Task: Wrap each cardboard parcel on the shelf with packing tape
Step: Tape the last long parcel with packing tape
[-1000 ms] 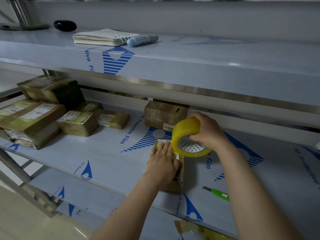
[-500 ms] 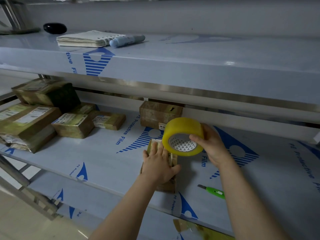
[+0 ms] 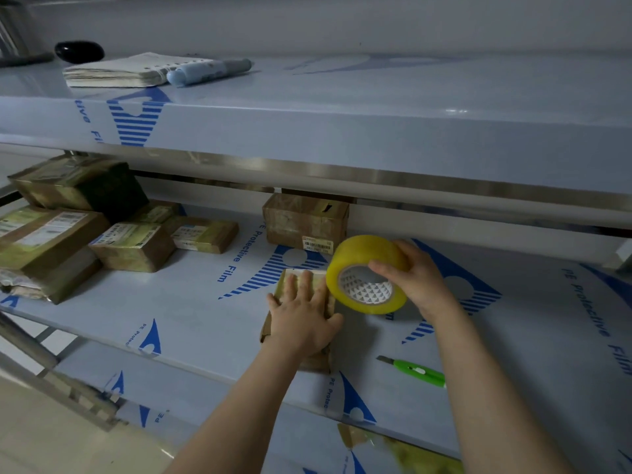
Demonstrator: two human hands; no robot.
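Dim, cool bluish light throughout; colours muted. One small glint on the upper shelf (image 3: 456, 111), so light seems to come from above. The lower shelf (image 3: 191, 302) sits in its shade; the stacked parcels (image 3: 102, 189) at back left go nearly black on their sides. Soft shadow below my right hand (image 3: 420, 285) and the tape roll (image 3: 362, 251). Shelf edges bow toward the frame borders. Bottom edge smeared; yellow scraps (image 3: 410, 449) unresolved.
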